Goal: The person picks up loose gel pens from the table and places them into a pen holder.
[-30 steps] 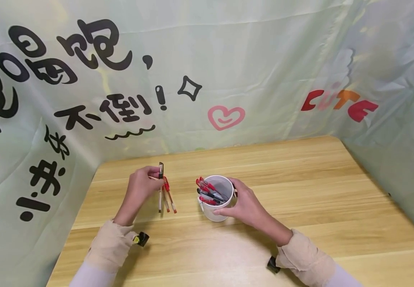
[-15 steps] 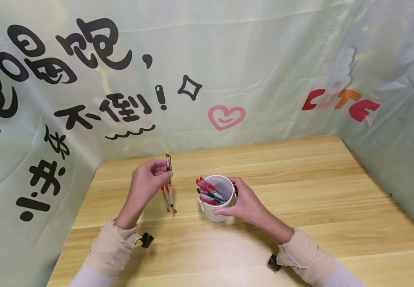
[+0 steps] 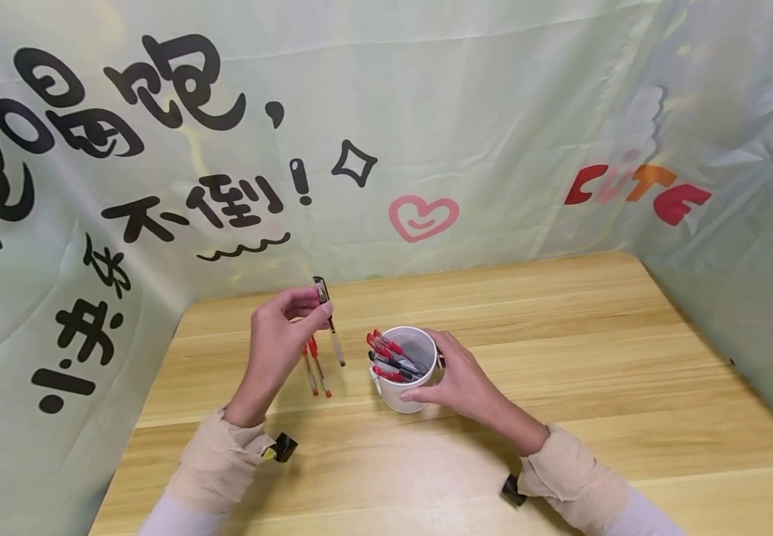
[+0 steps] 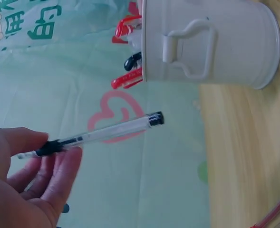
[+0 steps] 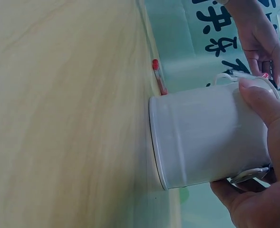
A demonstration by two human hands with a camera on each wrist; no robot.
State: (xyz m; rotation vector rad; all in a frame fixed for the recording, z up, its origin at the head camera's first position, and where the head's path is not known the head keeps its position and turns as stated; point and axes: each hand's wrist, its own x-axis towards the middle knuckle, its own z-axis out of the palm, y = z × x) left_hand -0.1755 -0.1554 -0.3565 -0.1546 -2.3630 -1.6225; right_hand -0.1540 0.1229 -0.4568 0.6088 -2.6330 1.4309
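Observation:
My left hand pinches a black gel pen near its capped end, between thumb and fingers. The pen hangs tilted above the table, its clear barrel pointing down toward the bucket, as the left wrist view also shows. A small white metal bucket with side handles stands upright on the table, and my right hand grips it round its right side near the rim. Several red and black pens lean in the bucket, capped ends up at its left rim. Two red pens lie on the table below my left hand.
The wooden table runs up to a pale green printed cloth at the back and sides. Black wrist cameras are strapped on both forearms over beige wraps, close above the tabletop.
My left hand has lifted the black pen off the table from beside the red pens and carried it up and right toward the bucket. My right hand and the bucket have stayed put.

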